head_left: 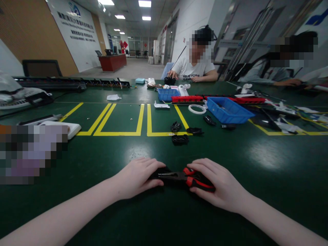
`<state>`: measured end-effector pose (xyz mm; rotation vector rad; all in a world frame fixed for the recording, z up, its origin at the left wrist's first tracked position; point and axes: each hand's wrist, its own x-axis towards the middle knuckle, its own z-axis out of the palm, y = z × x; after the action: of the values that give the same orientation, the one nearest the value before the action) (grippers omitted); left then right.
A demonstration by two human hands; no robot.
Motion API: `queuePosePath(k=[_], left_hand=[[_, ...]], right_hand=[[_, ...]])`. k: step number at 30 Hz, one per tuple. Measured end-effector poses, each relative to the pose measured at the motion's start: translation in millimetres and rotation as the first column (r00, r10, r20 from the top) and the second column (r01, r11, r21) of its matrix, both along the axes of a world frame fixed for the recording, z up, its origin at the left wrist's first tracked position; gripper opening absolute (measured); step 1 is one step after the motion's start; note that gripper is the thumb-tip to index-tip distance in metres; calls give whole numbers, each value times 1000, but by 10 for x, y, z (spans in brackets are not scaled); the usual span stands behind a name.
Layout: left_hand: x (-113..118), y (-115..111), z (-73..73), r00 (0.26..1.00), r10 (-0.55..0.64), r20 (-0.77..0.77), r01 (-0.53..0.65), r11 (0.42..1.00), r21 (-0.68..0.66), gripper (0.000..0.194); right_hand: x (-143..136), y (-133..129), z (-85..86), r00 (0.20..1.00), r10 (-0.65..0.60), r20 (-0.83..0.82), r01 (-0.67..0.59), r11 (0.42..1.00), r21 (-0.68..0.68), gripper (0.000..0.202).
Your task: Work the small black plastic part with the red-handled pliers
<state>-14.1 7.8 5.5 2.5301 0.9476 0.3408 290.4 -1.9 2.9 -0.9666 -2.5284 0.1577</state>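
Note:
Red-and-black pliers (191,178) lie low over the green table, their jaws pointing left. My right hand (217,182) is closed around the plier handles. My left hand (140,176) is closed on a dark item at the jaw end; its shape is mostly hidden by the fingers. Beyond my hands several black parts (180,139) rest near the yellow tape marks.
Two blue bins (228,114) stand farther back, with red strips (187,99) and a white ring (197,109) close by. A white device (74,130) is at the left. Across the green table (115,150) sit two people; cables and parts lie right.

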Motion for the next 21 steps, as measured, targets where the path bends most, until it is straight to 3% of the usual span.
queuePosePath(k=[21], left_hand=[[1, -4, 14, 1000, -1, -6, 1, 1000, 7, 34]], right_hand=[[21, 0, -2, 1000, 14, 0, -14, 1000, 16, 44]])
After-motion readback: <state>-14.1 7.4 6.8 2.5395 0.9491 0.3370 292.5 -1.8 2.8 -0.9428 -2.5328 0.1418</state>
